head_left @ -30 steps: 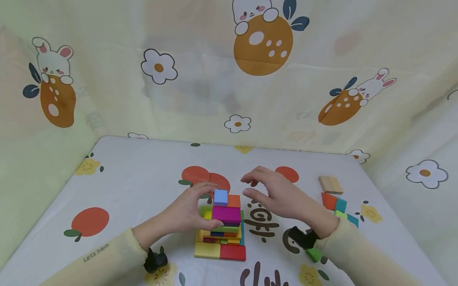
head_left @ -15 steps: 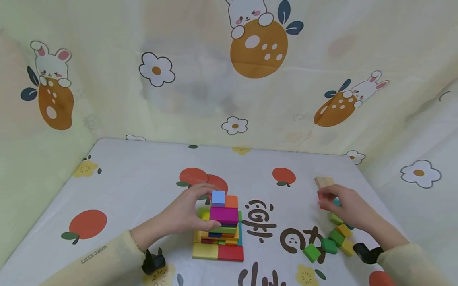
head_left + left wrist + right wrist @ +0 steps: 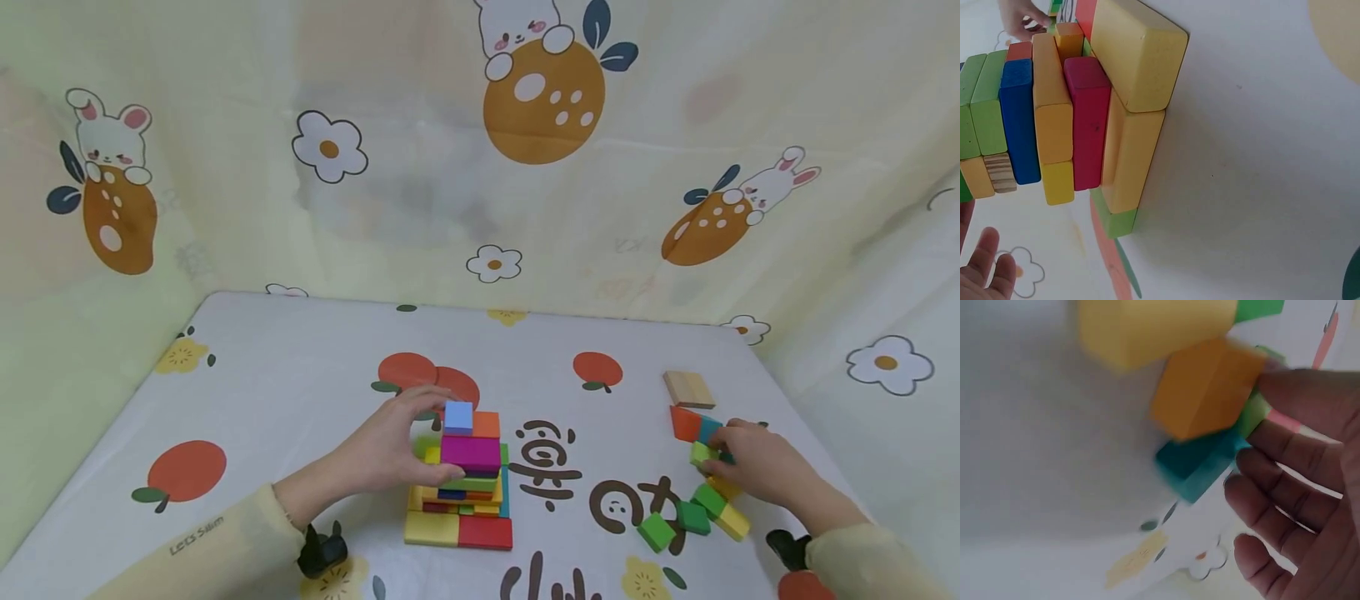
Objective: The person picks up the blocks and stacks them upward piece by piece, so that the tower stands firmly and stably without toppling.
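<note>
A stacked tower of coloured wooden blocks (image 3: 471, 452) stands in the middle of the head view, with a small light-blue block (image 3: 458, 417) and an orange block (image 3: 486, 424) on top. My left hand (image 3: 378, 442) curves loosely about its left side, thumb at the front. In the left wrist view, some left fingers (image 3: 985, 262) spread apart from the stack (image 3: 1019, 119). Over the loose blocks at the right, my right hand (image 3: 765, 467) pinches a light-green block (image 3: 702, 454) between thumb and forefinger. Teal (image 3: 1200, 462) and orange (image 3: 1204, 390) blocks lie beside its fingers.
Several loose green and yellow blocks (image 3: 731, 522) lie just nearer than the right hand. Beyond it are a red-orange block (image 3: 686, 423) and plain wood blocks (image 3: 688, 389). A patterned cloth (image 3: 300, 350) covers the table; a printed curtain (image 3: 420, 208) hangs behind.
My right hand has gone from beside the tower to the loose blocks at right, passed the red-orange block and now grips the light-green one. The left hand stays at the tower.
</note>
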Motion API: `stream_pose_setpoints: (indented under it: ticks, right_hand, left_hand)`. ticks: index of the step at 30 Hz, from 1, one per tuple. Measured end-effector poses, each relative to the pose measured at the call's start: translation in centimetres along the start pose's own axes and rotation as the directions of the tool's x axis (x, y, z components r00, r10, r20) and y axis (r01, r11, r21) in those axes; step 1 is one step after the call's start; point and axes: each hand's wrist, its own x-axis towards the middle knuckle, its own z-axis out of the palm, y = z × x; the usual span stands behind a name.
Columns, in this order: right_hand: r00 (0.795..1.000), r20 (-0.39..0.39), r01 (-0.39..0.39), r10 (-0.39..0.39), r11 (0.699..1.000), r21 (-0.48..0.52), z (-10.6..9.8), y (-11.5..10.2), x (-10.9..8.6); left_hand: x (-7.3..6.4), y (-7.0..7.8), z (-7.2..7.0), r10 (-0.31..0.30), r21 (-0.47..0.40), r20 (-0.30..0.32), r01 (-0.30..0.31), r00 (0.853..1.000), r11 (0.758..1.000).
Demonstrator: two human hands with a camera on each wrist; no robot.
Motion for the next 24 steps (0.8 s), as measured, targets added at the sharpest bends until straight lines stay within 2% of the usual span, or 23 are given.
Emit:
stream_pose_setpoints:
  ticks: [4,10,17,24]
  right_hand:
    - [0.998,0.003,0.066,-0.066,0.996,0.06,0.0,-2.4,0.6]
    - [0.993,0.035,0.1,-0.11,0.972,0.211,0.4,-5.7,1.0]
    - [0.995,0.047,0.076,-0.091,0.965,0.251,0.4,-6.0,0.6]
    - [0.995,0.045,0.072,-0.087,0.964,0.257,0.5,-5.9,0.5]
  left_hand:
    - [0.0,0.0,0.0,-0.002,0.003,0.0,0.002,1.0,1.0]
    - [0.2,0.1,0.1,-0.003,-0.001,0.005,0.003,1.0,1.0]
    - [0.1,0.2,0.1,-0.038,0.016,0.01,0.038,0.999,0.999]
    - [0.0,0.1,0.1,-0.036,0.011,0.006,0.036,0.999,0.999]
